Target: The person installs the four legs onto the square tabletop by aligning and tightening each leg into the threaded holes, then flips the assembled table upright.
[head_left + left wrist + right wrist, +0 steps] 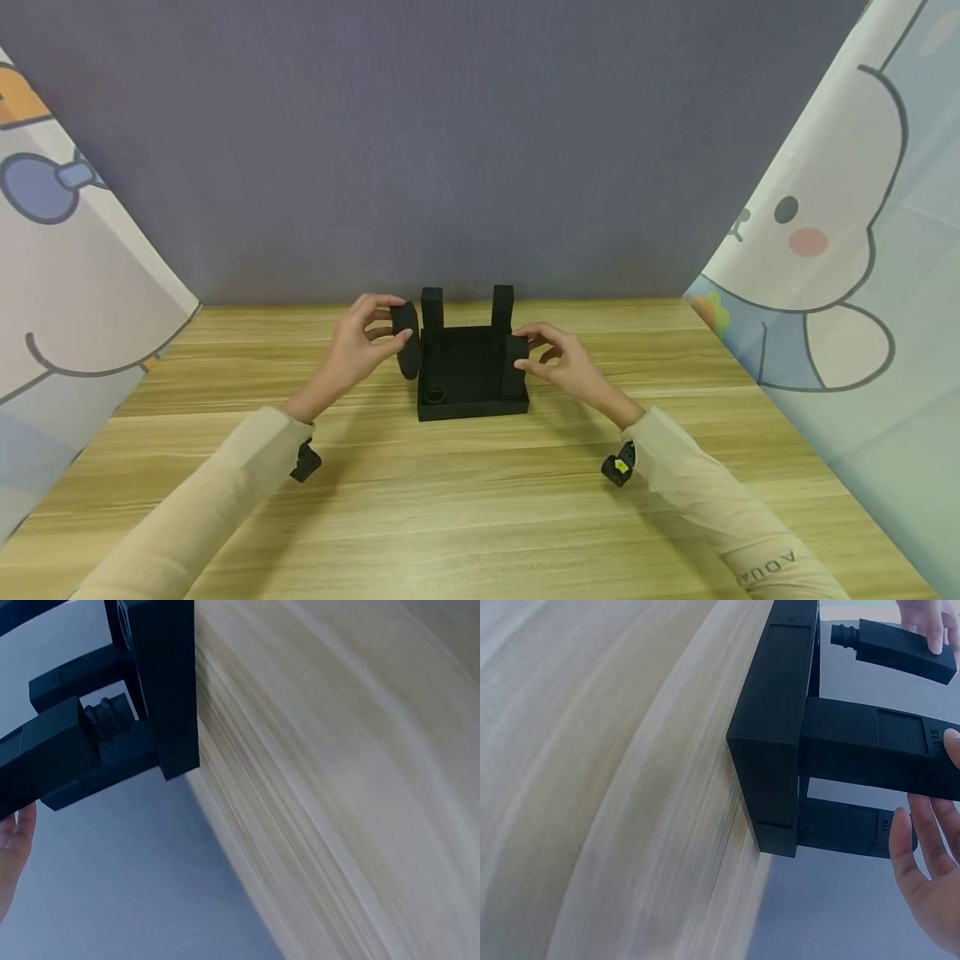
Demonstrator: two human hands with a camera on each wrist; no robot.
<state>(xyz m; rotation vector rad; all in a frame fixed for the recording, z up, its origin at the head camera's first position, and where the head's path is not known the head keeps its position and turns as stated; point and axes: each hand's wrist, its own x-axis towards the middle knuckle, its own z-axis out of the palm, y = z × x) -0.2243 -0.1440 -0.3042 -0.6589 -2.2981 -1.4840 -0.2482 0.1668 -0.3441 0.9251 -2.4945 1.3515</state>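
Observation:
My left hand (356,346) pinches a black table-leg-like post (406,346) between thumb and fingers, just left of a square black base (472,409). A ribbed, screw-like end (845,636) sticks out of this post in the right wrist view, apart from the base. At the base's front right corner stands another black post (513,375), and my right hand (566,362) grips its top. Raised digits mark that post (870,739) in the right wrist view. The front left corner has a round socket (435,395).
Two more black posts, one rear left (432,315) and one rear right (502,312), stand upright on the base. Everything rests on a wood-grain table (465,508). A grey panel (450,150) rises behind, with cartoon-printed sheets (817,275) at both sides.

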